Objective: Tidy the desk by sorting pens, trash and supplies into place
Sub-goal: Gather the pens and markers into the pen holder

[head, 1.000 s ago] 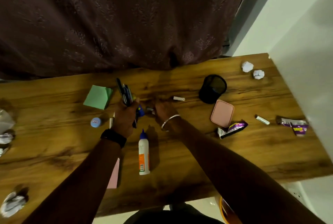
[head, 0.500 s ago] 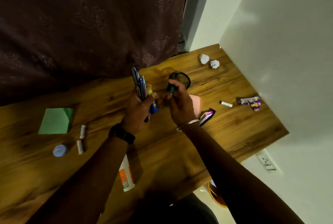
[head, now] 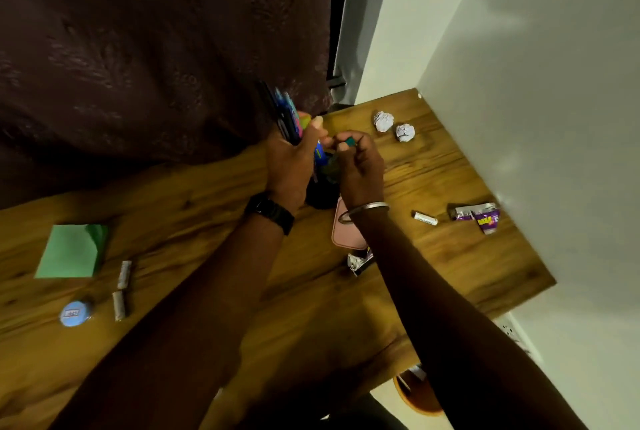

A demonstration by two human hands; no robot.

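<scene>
A: Going left to right, what is on the desk [head: 284,291]?

B: A green sticky pad [head: 71,251], a blue tin [head: 75,313] and two chalk stubs [head: 121,289] lie far left, untouched. At centre, the left hand [head: 289,166] is curled tight around a bundle of pens [head: 284,118], tips up. Just beside it, the right hand [head: 358,163] pinches a small teal pen [head: 349,142] between fingertips, above the black mesh cup [head: 320,195].

A: What could go wrong?

B: The cup is mostly hidden beneath both wrists, so a blind drop may miss its mouth. The bundle is fanned, so one pen could slide out.

A: And to the right?

B: Two paper balls [head: 393,126], a white stub [head: 425,217] and a purple wrapper [head: 479,218] await binning.
</scene>
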